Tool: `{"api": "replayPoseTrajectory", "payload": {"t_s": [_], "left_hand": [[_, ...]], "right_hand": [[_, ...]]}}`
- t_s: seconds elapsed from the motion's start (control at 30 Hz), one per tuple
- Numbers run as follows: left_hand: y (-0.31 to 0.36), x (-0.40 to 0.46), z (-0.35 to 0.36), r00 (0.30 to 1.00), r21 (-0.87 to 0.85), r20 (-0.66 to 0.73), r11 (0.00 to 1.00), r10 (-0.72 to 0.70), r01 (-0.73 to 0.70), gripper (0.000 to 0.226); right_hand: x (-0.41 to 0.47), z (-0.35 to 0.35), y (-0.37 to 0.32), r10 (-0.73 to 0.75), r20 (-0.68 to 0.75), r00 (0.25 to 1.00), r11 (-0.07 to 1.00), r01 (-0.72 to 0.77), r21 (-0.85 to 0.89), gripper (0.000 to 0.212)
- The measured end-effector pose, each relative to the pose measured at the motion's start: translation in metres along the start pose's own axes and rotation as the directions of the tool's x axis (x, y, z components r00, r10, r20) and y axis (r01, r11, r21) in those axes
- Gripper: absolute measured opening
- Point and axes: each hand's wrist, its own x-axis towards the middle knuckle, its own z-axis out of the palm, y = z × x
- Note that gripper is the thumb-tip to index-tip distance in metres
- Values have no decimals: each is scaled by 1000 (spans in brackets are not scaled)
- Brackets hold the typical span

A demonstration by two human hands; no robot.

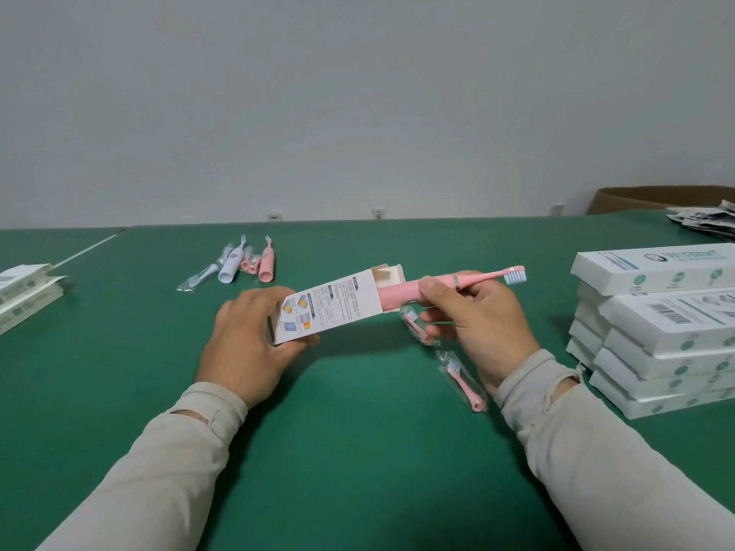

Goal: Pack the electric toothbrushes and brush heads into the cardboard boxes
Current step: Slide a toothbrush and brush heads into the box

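My left hand [248,336] grips the closed end of a white cardboard box [330,306], held tilted above the green table. My right hand [473,316] pinches a pink electric toothbrush [397,293] by its neck; its base sits inside the box's open end, its bristle head [515,274] points right. Two pink brush heads in clear wrappers lie on the table: one [417,326] just under the box mouth, another [463,381] nearer me beside my right wrist.
A white toothbrush [230,264], a pink toothbrush [265,263] and several wrapped brush heads lie at the back left. Stacked white boxes [656,336] stand at the right, flat boxes [24,292] at the left edge. A brown carton [644,198] sits far right.
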Motion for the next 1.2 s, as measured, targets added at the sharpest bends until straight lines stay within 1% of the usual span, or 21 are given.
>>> {"api": "replayPoseTrajectory", "payload": {"t_s": [0.1, 0.17, 0.23, 0.3, 0.33, 0.37, 0.4, 0.47, 0.53, 0.6, 0.63, 0.67, 0.73, 0.8, 0.83, 0.87, 0.9, 0.97, 1.07, 1.13, 1.2], "left_hand": [[1, -1, 0, 1000, 1, 11, 1000, 12, -12, 49], [2, -1, 0, 1000, -5, 11, 1000, 15, -15, 49], [2, -1, 0, 1000, -1, -1, 1000, 13, -13, 48], [1, -1, -1, 1000, 12, -12, 1000, 0, 0, 47], [1, -1, -1, 1000, 19, -18, 1000, -9, 10, 47], [0, 0, -1, 1000, 25, -24, 999, -19, 20, 47], [-1, 0, -1, 999, 26, -29, 999, -29, 30, 47], [-1, 0, 0, 998, 12, -34, 999, -44, 45, 47], [-2, 0, 0, 998, 1, -32, 999, -52, 52, 47], [-2, 0, 1, 998, -1, -33, 998, -62, 62, 47], [-2, 0, 1, 998, 1, -29, 998, -61, 61, 48], [-1, -1, 1, 998, 5, -19, 998, -55, 55, 48], [0, -1, 2, 999, 24, 21, 999, -33, 33, 48], [1, -1, 2, 998, 46, 52, 999, -16, 14, 47], [0, -1, 2, 998, 49, 57, 999, -18, 15, 47], [0, 0, 1, 998, 46, 57, 999, -22, 20, 47], [-1, -1, 1, 998, 37, 55, 999, -27, 25, 48], [0, -2, 0, 998, 15, 50, 999, -32, 31, 49], [0, -2, 1, 998, 13, 57, 1000, -26, 25, 50], [1, -2, 1, 998, 9, 56, 1000, -27, 26, 49], [0, -2, 2, 998, 13, 60, 1000, -26, 25, 50]], "right_hand": [[-1, 1, 4, 57, 76, 995, 997, -53, -65, 23], [-1, 2, 5, 71, 95, 993, 996, -64, -68, 20], [0, 3, 2, 102, 61, 993, 994, -104, 40, 17], [4, 1, -1, 123, -28, 992, 968, -114, 225, 14], [5, -2, -3, 102, -85, 991, 955, -74, 286, 12], [7, -5, -5, 52, -136, 989, 956, -10, 292, 12], [8, -9, -5, -22, -169, 985, 969, 62, 239, 14], [9, -13, -5, -177, -160, 971, 981, 188, 54, 18], [9, -15, -4, -263, -123, 957, 962, 252, -102, 14], [10, -19, -1, -310, -84, 947, 923, 279, -264, 7], [10, -20, 0, -314, -47, 948, 895, 280, -347, 6], [9, -20, 2, -298, -1, 955, 866, 270, -420, 9], [6, -17, 6, -220, 85, 972, 822, 232, -520, 17], [3, -12, 10, -156, 133, 979, 834, 203, -513, 14], [2, -11, 11, -148, 157, 976, 854, 206, -477, 10], [2, -10, 11, -167, 189, 968, 852, 238, -466, 12], [1, -11, 11, -202, 235, 951, 817, 296, -495, 17], [-1, -12, 8, -257, 346, 903, 660, 425, -620, 25], [-2, -11, 2, -335, 412, 847, 458, 529, -715, 22], [-3, -10, -1, -373, 421, 827, 378, 550, -745, 17], [-3, -11, -2, -380, 436, 816, 358, 565, -743, 16]]}}
